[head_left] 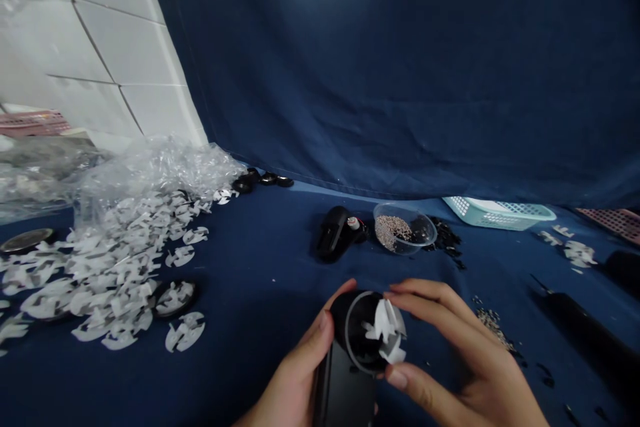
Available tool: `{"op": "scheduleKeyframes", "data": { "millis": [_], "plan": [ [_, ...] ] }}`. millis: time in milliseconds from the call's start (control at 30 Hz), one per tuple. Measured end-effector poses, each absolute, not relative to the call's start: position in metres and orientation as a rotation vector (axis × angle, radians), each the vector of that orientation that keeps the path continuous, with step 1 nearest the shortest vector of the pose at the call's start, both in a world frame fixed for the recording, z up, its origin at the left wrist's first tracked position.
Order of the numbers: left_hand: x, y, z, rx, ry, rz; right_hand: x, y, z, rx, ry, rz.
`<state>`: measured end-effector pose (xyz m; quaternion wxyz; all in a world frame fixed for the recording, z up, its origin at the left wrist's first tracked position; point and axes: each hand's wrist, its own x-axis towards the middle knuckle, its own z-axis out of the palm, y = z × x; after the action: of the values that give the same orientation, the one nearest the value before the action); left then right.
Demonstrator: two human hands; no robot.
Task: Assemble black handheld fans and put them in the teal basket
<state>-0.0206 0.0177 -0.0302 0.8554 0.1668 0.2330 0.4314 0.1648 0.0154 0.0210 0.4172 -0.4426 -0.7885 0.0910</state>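
My left hand (pixel 295 373) grips a black plastic housing (pixel 347 390) with a round, open head facing toward the right. A pale ring runs around the rim of that head. Between the thumb and fingertips of my right hand (pixel 460 353) is a white plastic piece (pixel 389 328) with curved, fin-like arms. It sits tilted at the mouth of the head, partly inside the opening. Whether it touches the inner wall, I cannot tell. Just beyond my hands lies another black housing (pixel 333 233) with a small metal part and a red wire.
Many similar white pieces (pixel 120 267) are heaped at left beside a clear plastic bag (pixel 170 167). A clear bowl (pixel 420 230) holds small screws, near black bits (pixel 445 237) and a teal basket (pixel 500 213). A black electric screwdriver (pixel 585 330) and loose screws (pixel 493 325) lie at right.
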Motion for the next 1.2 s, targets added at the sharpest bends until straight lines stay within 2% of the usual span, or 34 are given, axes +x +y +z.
{"op": "scheduleKeyframes", "data": {
  "millis": [167, 567, 867, 1200],
  "plan": [
    [-0.019, 0.02, -0.032, 0.284, 0.49, 0.927, 0.163, 0.017, 0.021, -1.127, -2.022, 0.174],
    [-0.02, 0.023, -0.032, 0.204, 0.554, 0.88, 0.159, 0.018, 0.023, -1.037, -2.244, -0.208],
    [-0.02, 0.021, -0.03, 0.335, 0.65, 0.889, 0.169, 0.028, 0.045, -1.008, -2.415, -0.037],
    [-0.024, 0.025, -0.024, 0.343, 0.723, 1.001, 0.155, 0.034, 0.035, -1.076, -2.168, 0.346]
  ]
}}
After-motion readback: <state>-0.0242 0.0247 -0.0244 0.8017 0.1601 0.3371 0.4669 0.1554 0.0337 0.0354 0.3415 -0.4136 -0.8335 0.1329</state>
